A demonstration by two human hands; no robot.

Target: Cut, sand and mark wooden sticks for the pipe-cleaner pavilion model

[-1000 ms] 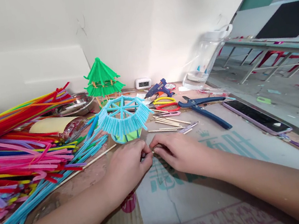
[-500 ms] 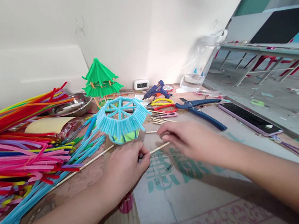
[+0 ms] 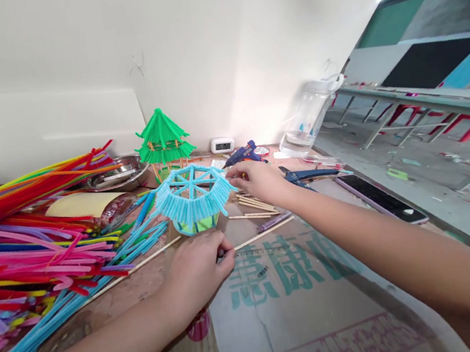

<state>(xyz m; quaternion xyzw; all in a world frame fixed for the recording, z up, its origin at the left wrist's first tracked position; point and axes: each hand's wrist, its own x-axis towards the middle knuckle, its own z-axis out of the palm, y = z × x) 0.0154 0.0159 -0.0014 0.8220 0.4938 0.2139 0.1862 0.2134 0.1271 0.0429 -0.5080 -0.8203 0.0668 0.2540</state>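
My left hand (image 3: pixel 202 267) rests low on the work surface, thumb and fingers closed on a thin wooden stick (image 3: pixel 266 233) that runs out to the right. Farther forward, my right hand (image 3: pixel 263 182) is over the tools, its fingers curled together just right of the blue roof; what they grip is hidden. The light-blue pipe-cleaner roof (image 3: pixel 194 197) has open spokes and sits on a green base behind my left hand. Several short cut sticks (image 3: pixel 257 203) lie under my right wrist, near a purple pen-like thing (image 3: pixel 274 221).
Bundles of coloured pipe cleaners (image 3: pixel 36 249) fill the left. Behind stand a green tiered model (image 3: pixel 163 140), a metal bowl (image 3: pixel 123 173), a small clock (image 3: pixel 222 145), a glue gun (image 3: pixel 243 154) and a clear jug (image 3: pixel 308 117). Blue-handled cutters (image 3: pixel 306 175) and a phone (image 3: pixel 376 198) lie right.
My right hand has left the stick's right end and moved forward over the tools, uncovering the purple thing. My left hand keeps its hold on the stick. The view has shifted slightly.
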